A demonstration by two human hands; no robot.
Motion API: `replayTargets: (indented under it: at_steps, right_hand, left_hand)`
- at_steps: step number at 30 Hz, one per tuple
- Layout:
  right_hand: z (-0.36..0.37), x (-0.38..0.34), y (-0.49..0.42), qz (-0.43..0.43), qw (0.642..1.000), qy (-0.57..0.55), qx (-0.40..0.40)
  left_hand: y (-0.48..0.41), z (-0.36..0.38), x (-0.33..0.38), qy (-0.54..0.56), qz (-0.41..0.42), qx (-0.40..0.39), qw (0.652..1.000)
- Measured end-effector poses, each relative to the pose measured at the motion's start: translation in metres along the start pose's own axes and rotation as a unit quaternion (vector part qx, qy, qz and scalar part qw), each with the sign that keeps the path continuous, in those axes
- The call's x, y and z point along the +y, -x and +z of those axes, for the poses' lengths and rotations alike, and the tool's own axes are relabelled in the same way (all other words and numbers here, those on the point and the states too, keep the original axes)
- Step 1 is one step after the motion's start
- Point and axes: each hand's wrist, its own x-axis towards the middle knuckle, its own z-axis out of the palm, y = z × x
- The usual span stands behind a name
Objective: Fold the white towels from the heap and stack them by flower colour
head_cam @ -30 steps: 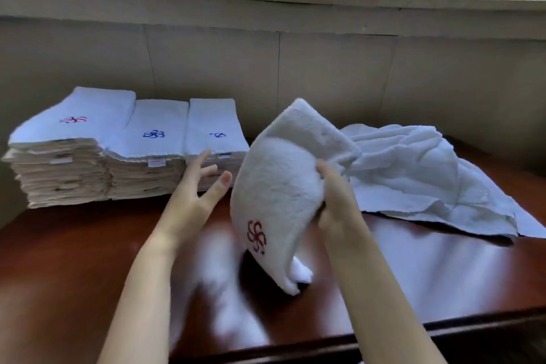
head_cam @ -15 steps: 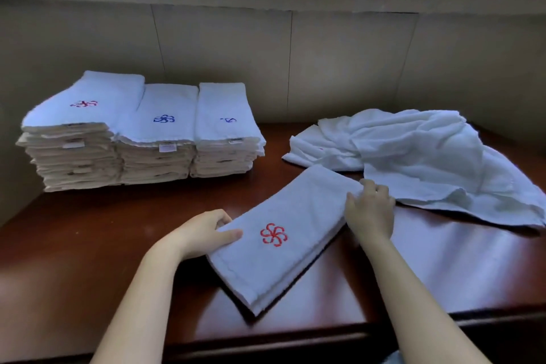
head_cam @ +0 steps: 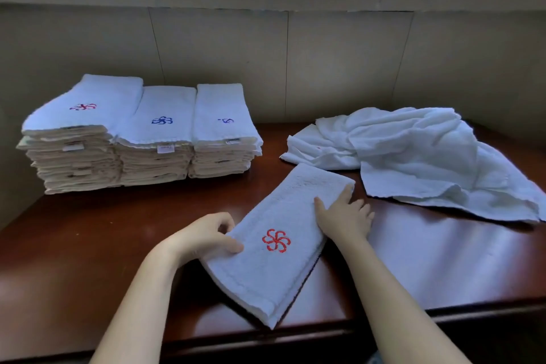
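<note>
Folded towel (head_cam: 277, 242) with a red flower (head_cam: 276, 240) lies slantwise on the dark wooden desk (head_cam: 97, 239), its near corner close to the front edge. Left hand (head_cam: 204, 235) grips its left long edge, thumb on top and fingers curled at the side. Right hand (head_cam: 344, 216) rests flat on the right long edge, fingers straight and slightly spread, some on cloth, some over the wood.

Heap of unfolded white towels (head_cam: 413, 156) sprawls at the right rear, its loose hem just beside the folded towel's far end. Against the left wall stand three stacks side by side, touching: a red-flower stack (head_cam: 79, 139), a blue-flower stack (head_cam: 156, 139) and a third stack (head_cam: 223, 133) with a blue mark. Bare wood lies open between the stacks and the left hand, and on the right in front of the heap.
</note>
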Motion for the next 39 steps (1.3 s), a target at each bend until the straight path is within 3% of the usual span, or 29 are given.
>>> replayTargets:
  at_steps: [2,4,7,11,15,18,21,24,27,29,31,34,37,39]
  right_hand:
    - [-0.003,-0.001,0.001,-0.029,0.996,-0.084,-0.022]
    - [-0.008,-0.003,-0.001,-0.077,0.976,-0.199,-0.038]
    - [-0.015,-0.003,-0.003,-0.075,0.919,-0.377,-0.085]
    - [-0.034,-0.005,0.001,-0.034,0.773,-0.609,-0.172]
    - [-0.079,-0.039,0.007,-0.099,0.703,-0.688,-0.151]
    - [-0.124,-0.109,-0.011,-0.19,0.655,-0.714,-0.159]
    - [-0.153,-0.211,-0.046,-0.263,0.662,-0.684,-0.157]
    - [-0.15,-0.316,-0.09,-0.275,0.715,-0.63,-0.13]
    - [-0.086,-0.38,-0.137,-0.247,0.768,-0.549,-0.217]
    - [-0.022,-0.392,-0.143,-0.172,0.821,-0.442,-0.317]
    - [0.029,-0.398,-0.146,-0.156,0.876,-0.346,-0.297]
    - [0.047,-0.405,-0.152,-0.195,0.877,-0.374,-0.229]
    - [0.044,-0.404,-0.154,-0.178,0.834,-0.46,-0.249]
    - [0.044,-0.402,-0.153,-0.185,0.823,-0.468,-0.263]
  left_hand:
    - [0.0,0.005,0.006,0.05,-0.004,0.002,0.999]
    - [0.003,0.008,0.011,0.108,0.008,-0.06,0.992]
    - [0.01,0.011,0.018,0.109,0.026,-0.105,0.988]
    - [0.03,0.003,0.027,0.104,0.028,-0.034,0.994]
    - [0.058,-0.025,0.04,0.205,0.086,0.024,0.975]
    - [0.063,-0.071,0.056,0.201,0.148,0.094,0.964]
    - [0.045,-0.137,0.068,0.233,0.181,0.161,0.942]
    - [0.001,-0.198,0.068,0.238,0.159,0.272,0.919]
    - [-0.059,-0.237,0.039,0.085,0.036,0.389,0.917]
    - [-0.085,-0.242,0.013,-0.094,-0.068,0.387,0.915]
    - [-0.102,-0.241,-0.009,-0.205,-0.121,0.396,0.887]
    - [-0.109,-0.239,-0.019,-0.23,-0.098,0.431,0.867]
    - [-0.107,-0.233,-0.016,-0.243,-0.091,0.439,0.861]
    - [-0.102,-0.226,-0.014,-0.255,-0.093,0.434,0.859]
